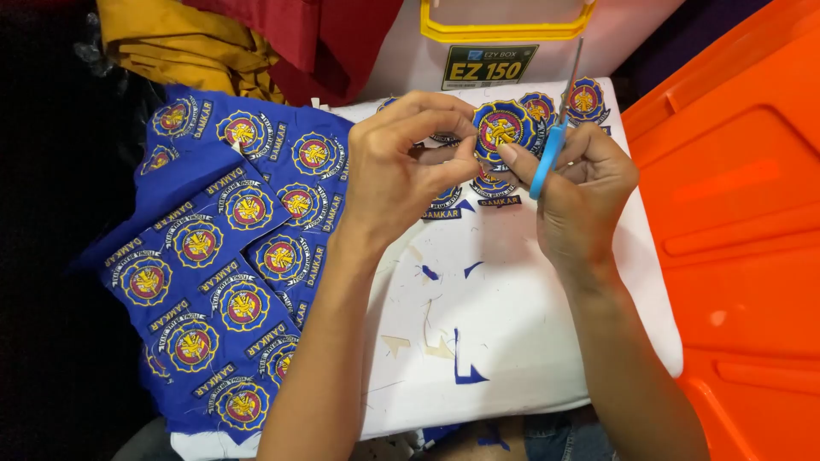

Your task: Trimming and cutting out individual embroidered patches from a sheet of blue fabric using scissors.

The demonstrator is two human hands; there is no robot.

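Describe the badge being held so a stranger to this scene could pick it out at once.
Start at the white board across the person's lap, with the blue sheet of uncut badges draped over its left side. Above the board's far end, the left hand and right hand meet, the right also holding blue-handled scissors. The round embroidered badge pinched between their fingertips is the only one lifted off the board.

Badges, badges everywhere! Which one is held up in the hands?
The round blue badge pinched in the left hand, beside the scissors in the right hand. It is already cut out; most others remain on the blue cloth sheet.
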